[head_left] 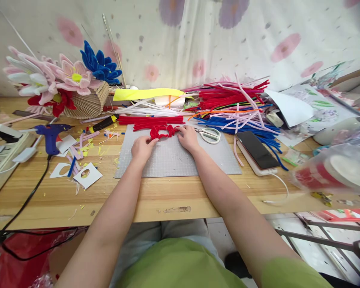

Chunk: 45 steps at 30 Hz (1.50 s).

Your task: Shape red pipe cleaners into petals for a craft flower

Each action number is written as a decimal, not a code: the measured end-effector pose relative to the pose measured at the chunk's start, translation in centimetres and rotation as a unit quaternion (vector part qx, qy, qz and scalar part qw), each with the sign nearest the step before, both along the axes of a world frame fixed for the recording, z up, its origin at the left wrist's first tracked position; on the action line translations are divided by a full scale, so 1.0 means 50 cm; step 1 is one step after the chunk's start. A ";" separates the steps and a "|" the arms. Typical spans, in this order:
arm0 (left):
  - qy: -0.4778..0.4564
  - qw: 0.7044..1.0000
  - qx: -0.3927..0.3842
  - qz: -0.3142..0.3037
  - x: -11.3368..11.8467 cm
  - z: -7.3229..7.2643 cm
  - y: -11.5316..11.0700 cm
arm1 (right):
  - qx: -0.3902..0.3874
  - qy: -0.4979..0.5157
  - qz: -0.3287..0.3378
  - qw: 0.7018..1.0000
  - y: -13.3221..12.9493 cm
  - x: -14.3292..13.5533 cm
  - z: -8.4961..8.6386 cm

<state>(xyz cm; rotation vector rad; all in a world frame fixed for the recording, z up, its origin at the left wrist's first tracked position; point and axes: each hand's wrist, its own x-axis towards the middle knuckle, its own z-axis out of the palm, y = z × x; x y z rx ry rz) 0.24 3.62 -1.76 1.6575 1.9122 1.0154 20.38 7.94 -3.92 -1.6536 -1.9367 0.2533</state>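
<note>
My left hand (142, 149) is closed, with thumb and fingertips pinching the lower left edge of a bent red pipe cleaner shape (157, 132). A smaller looped red pipe cleaner piece (171, 130) sits just right of it, and the two seem to touch. My right hand (188, 139) has its fingers closed at the right end of that smaller piece; the fingertips are partly hidden. Both hands rest over the grey cutting mat (174, 162). Straight red pipe cleaners (151, 120) lie along the mat's back edge. Scissors (210, 135) with pale handles lie right of my right hand.
A blue glue gun (51, 138) stands at left near paper scraps (88, 176) and a power strip (9, 160). Behind lie bundled pipe cleaners (231, 96) and pipe cleaner flowers (76, 76). A phone (256, 150) and a bagged cup (327, 172) are at right.
</note>
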 end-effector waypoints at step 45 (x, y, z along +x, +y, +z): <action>-0.302 0.942 0.010 -0.144 0.060 -0.014 -0.009 | -0.309 0.566 0.265 0.717 -0.076 -0.046 0.053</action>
